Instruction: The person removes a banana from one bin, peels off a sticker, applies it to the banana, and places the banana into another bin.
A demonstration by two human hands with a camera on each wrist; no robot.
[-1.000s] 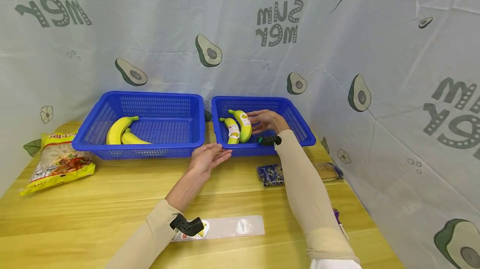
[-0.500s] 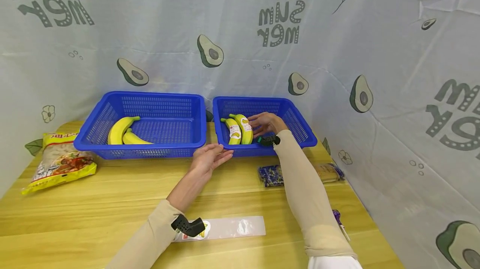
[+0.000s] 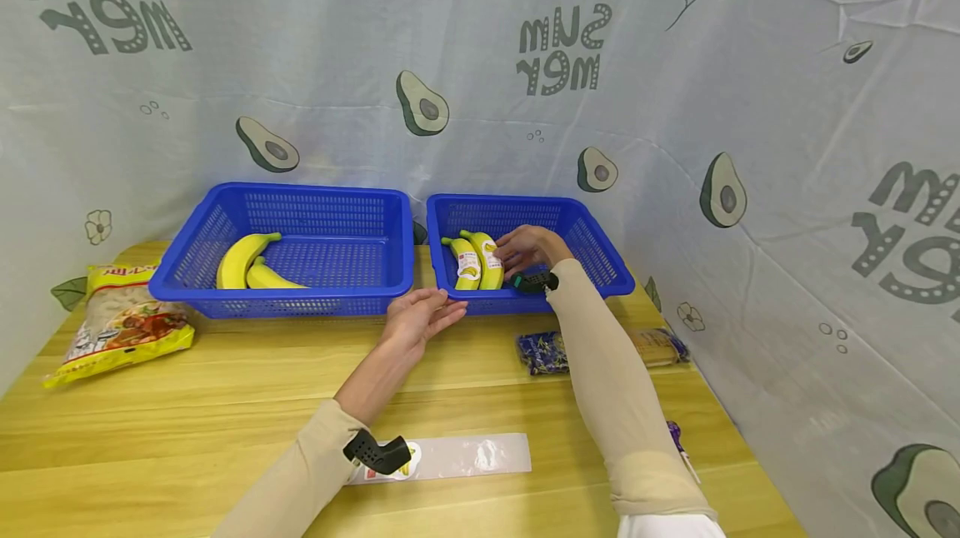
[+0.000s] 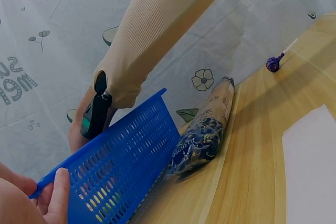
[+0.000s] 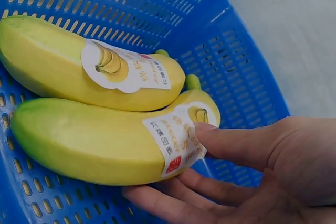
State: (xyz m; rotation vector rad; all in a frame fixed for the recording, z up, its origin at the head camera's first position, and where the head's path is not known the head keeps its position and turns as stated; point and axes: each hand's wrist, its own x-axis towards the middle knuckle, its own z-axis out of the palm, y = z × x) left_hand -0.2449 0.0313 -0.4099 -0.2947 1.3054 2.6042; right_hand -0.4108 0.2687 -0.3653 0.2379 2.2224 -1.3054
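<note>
- The banana [image 3: 491, 261] under your right hand [image 3: 527, 248] is yellow with a greenish stem end and wears a white printed label. It lies on its side on the floor of the right blue basket [image 3: 592, 248], against that basket's left half. Your thumb rests on the label and your fingers lie under its near side.
- The second banana [image 3: 467, 262] looks the same, labelled too, and lies touching the first one on its left, closer to the basket's left wall.
- The right blue basket is perforated plastic; your left hand [image 3: 422, 317] touches its front left corner rim.
</note>
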